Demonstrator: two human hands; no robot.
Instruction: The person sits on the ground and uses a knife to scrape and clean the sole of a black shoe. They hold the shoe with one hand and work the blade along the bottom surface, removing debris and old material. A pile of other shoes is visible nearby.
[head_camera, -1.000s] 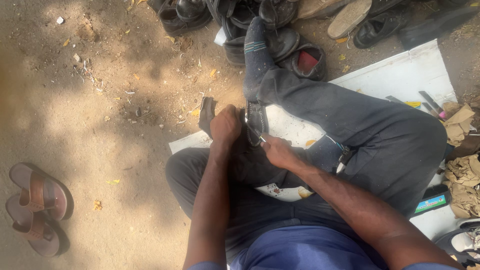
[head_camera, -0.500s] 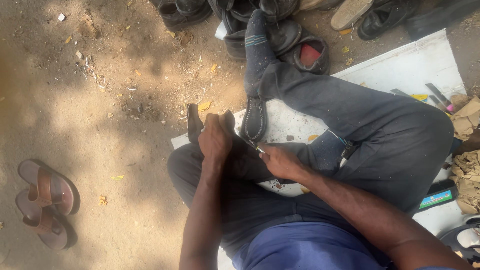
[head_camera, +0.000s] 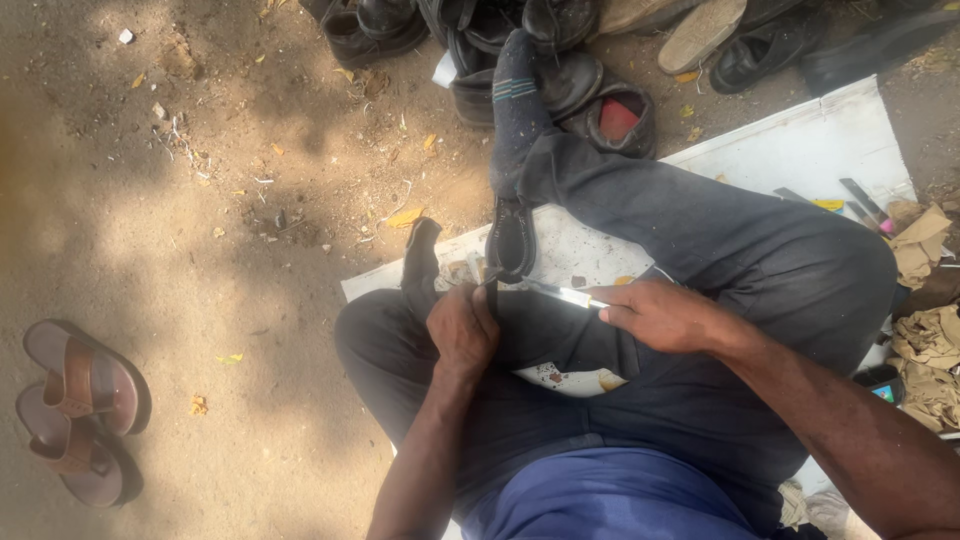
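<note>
Person seated cross-legged on a white board, centre-right of frame, working on a black shoe held upright on the lap at centre. Left hand closed around the shoe's lower end or a dark strap of it, fingers curled tight, steadying it against the knee. Right hand closed in a narrow pinch on a thin pale tool, likely a blade or awl, tip pointing left toward the shoe's base. Tip looks just beside the shoe, contact not clear.

A second dark piece, maybe a sole or the other shoe, stands just left of the left hand. The socked foot stretches to upper centre, touching a pile of black shoes along the top edge. Brown sandals lie lower left on the dirt, well apart. Small tools lie at the board's right edge, crumpled paper far right.

Step in hand, by my judgement: cutting or prising at the shoe's sole edge, the work mid-way rather than finished. The next move calls for a firm left-hand hold so the shoe does not twist, and a controlled short push of the tool along the seam, kept away from the left fingers, which sit close to the tip.
</note>
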